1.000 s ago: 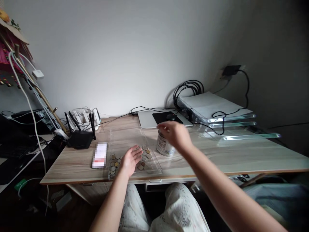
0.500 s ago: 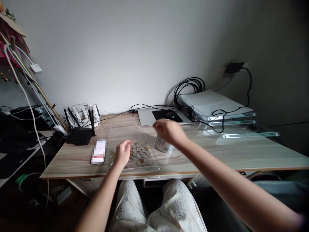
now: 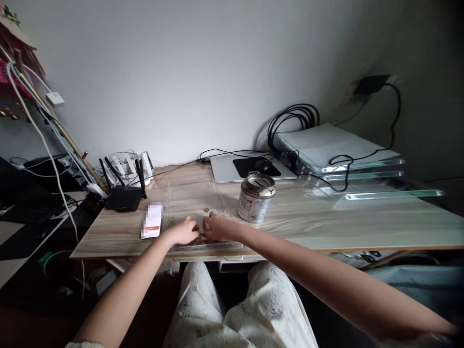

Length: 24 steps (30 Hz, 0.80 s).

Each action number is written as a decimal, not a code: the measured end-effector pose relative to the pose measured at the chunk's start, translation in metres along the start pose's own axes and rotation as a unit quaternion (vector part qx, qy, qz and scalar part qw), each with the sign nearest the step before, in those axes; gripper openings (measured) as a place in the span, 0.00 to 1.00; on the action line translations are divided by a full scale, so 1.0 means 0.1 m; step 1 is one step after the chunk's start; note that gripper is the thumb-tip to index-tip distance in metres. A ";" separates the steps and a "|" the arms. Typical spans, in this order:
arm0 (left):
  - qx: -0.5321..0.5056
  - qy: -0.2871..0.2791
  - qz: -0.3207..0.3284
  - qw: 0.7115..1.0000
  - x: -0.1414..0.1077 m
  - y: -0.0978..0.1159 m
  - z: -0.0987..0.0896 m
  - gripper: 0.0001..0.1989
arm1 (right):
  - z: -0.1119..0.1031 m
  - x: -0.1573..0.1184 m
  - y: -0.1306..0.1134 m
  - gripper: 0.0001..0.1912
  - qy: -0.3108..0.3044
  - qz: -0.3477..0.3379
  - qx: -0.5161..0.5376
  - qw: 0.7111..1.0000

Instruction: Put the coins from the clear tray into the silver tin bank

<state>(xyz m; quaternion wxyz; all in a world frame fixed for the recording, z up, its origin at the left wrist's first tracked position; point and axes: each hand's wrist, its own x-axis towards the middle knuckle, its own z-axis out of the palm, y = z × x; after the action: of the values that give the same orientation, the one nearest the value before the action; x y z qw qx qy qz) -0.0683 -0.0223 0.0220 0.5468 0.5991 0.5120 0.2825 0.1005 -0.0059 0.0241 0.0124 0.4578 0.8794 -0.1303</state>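
Note:
Both of my hands are low over a shallow clear plastic tray point(image 3: 194, 195) on the desk. My left hand point(image 3: 184, 231) has its fingers bent down among the coins; what lies under the fingertips is hidden. Just across from it, my right hand point(image 3: 218, 227) reaches in from the right with curled fingers, also touching down at the coins. One brassy coin point(image 3: 206, 210) shows behind the right hand, and another coin point(image 3: 198, 240) lies between the hands. A round metal tin point(image 3: 256, 199) with a slot in its lid stands upright right of the tray.
A phone point(image 3: 152, 221) lies left of the tray, with a black router point(image 3: 123, 198) behind it. Farther back are a laptop point(image 3: 222, 169), a mouse point(image 3: 263, 165) on a black pad, and coiled cable point(image 3: 295, 118). Stacked clear trays point(image 3: 337, 145) stand at the right.
My right hand has come down from above the tin to the coins in the tray, uncovering the tin's slotted lid. My left hand remains at the tray, fingers now lower. The view has shifted slightly.

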 end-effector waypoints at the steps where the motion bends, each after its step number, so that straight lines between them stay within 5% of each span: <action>1: -0.008 -0.020 -0.026 0.999 0.01 0.03 -0.02 0.09 | -0.03 0.00 0.01 0.22 -0.015 0.015 0.022 1.000; 6: 0.039 -0.085 -0.051 0.994 0.11 0.11 0.07 0.10 | -0.15 0.03 -0.02 0.21 -0.063 0.032 0.053 0.996; 10: 0.216 -0.112 -0.022 0.970 0.06 0.15 0.21 0.10 | -0.20 0.02 -0.02 0.12 -0.141 -0.032 0.067 0.987; 13: 0.237 -0.102 0.007 0.966 0.00 0.19 0.26 0.09 | -0.26 0.00 0.04 0.09 -0.184 -0.081 0.082 0.976; 18: 0.238 -0.079 0.012 0.968 0.01 0.18 0.25 0.07 | -0.40 -0.04 0.13 0.07 -0.187 -0.105 -0.007 0.977; 24: 0.291 -0.043 0.065 0.953 0.10 0.14 0.32 0.10 | -0.39 -0.13 0.07 0.16 -0.126 -0.097 -0.077 0.984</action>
<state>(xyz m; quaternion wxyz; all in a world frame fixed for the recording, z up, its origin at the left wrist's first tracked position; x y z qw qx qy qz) -0.0324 -0.0234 0.0253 0.3509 0.7759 0.5080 0.1297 0.1170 -0.0034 0.0618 0.1457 0.3476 0.9185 -0.1192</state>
